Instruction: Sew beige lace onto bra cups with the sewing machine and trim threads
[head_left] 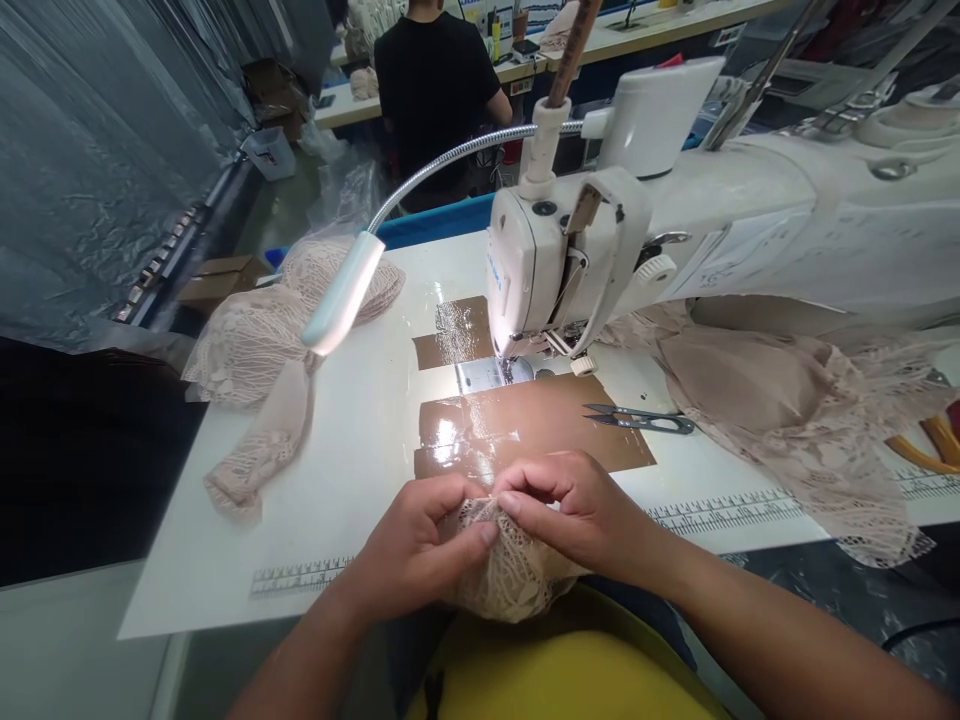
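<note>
A beige piece of lace fabric (514, 570) hangs over the front edge of the sewing table, between my two hands. My left hand (431, 540) pinches its upper edge between thumb and fingers. Close beside it, my right hand (566, 505) pinches the same edge, the fingertips of both hands nearly touching. Ahead of them stands a white sewing machine (525, 265), its needle area lit. Dark thread snips (641, 418) lie on the brown tape (525, 425) covering part of the table, just beyond my right hand.
Bunched beige lace pieces (251, 340) lie at the left, below a bendable lamp (345, 293). More beige fabric (757, 390) spreads over the right side, near orange-handled scissors (926, 445). A ruler strip (731, 512) runs along the front edge. Beyond the machine sits a person in black (435, 90).
</note>
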